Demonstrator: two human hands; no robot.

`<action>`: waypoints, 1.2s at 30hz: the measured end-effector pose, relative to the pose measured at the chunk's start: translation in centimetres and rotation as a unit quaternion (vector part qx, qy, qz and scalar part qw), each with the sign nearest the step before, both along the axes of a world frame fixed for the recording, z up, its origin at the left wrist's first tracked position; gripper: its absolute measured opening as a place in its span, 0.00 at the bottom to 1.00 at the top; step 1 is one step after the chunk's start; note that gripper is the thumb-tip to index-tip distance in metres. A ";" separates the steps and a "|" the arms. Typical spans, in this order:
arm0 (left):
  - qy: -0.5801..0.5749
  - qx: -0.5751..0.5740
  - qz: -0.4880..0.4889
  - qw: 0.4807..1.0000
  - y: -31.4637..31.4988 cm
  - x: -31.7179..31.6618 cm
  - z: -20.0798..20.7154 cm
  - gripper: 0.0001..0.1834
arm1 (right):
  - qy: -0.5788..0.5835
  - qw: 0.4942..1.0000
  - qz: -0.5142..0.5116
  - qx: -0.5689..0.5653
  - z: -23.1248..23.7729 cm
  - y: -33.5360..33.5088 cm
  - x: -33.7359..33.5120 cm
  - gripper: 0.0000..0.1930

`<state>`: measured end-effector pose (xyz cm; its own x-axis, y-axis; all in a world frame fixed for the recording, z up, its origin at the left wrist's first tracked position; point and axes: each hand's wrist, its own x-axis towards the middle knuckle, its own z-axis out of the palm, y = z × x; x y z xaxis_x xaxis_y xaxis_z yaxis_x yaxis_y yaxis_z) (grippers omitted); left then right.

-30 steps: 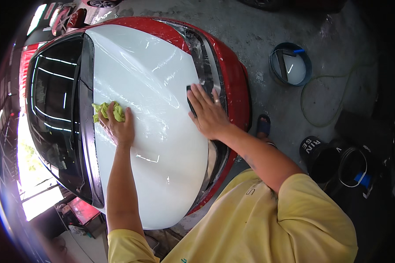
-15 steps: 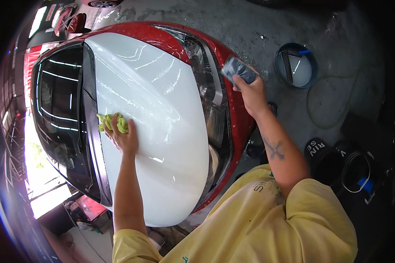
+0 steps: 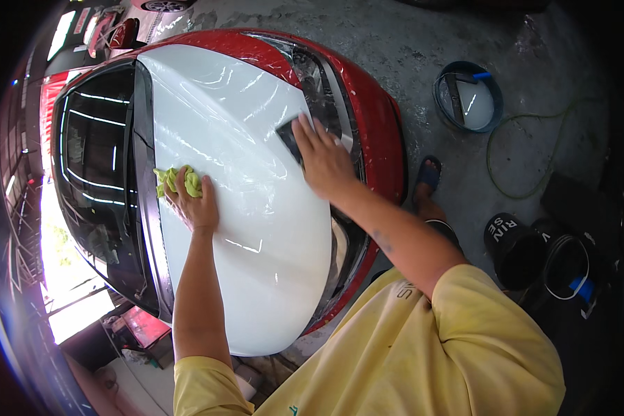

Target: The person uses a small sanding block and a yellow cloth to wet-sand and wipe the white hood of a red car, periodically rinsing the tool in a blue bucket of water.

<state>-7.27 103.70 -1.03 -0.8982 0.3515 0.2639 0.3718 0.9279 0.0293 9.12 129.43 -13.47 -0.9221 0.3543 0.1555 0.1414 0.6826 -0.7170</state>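
The white hood (image 3: 215,145) of a red car (image 3: 381,139) spreads out in front of me, with wet streaks and light reflections on it. A crumpled yellow-green cloth (image 3: 178,182) lies on the hood near the windshield (image 3: 97,180). My left hand (image 3: 195,204) is closed over this cloth. Beside the headlight (image 3: 322,90), my right hand (image 3: 324,158) presses a dark grey flat pad (image 3: 286,137) against the hood's front edge. Its fingers lie over the pad, and part of the pad is hidden beneath them.
On the wet grey floor stands a round blue bucket (image 3: 499,111) with a black squeegee-like tool (image 3: 454,97) in it. A thin hose (image 3: 490,159) curls close by. Black buckets (image 3: 513,249) stand at the right. My sandalled foot (image 3: 428,175) shows beside the bumper.
My right hand has come from beyond the bumper, moving left and down onto the hood with the dark pad. My left hand stays on the cloth in nearly the same place.
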 end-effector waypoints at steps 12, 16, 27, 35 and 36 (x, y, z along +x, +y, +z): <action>0.013 0.007 -0.002 1.000 0.3 0.1 -0.2 0.33 | -0.030 0.999 -0.032 0.007 0.7 1.7 -3.0 0.37; 0.022 -0.002 0.011 1.000 -0.7 0.2 -0.5 0.34 | -0.054 0.998 0.001 -0.035 0.0 -3.1 3.7 0.36; 0.030 -0.002 -0.003 1.000 -0.3 0.4 -0.3 0.32 | -0.036 0.999 0.014 -0.035 -0.5 -1.5 2.4 0.35; 0.017 -0.002 0.015 1.000 -0.2 0.1 -0.1 0.34 | 0.030 0.999 -0.022 -0.020 2.7 6.9 -7.3 0.32; 0.016 0.003 0.016 1.000 0.0 0.2 0.0 0.34 | 0.052 0.998 -0.010 0.018 2.2 7.5 -7.3 0.31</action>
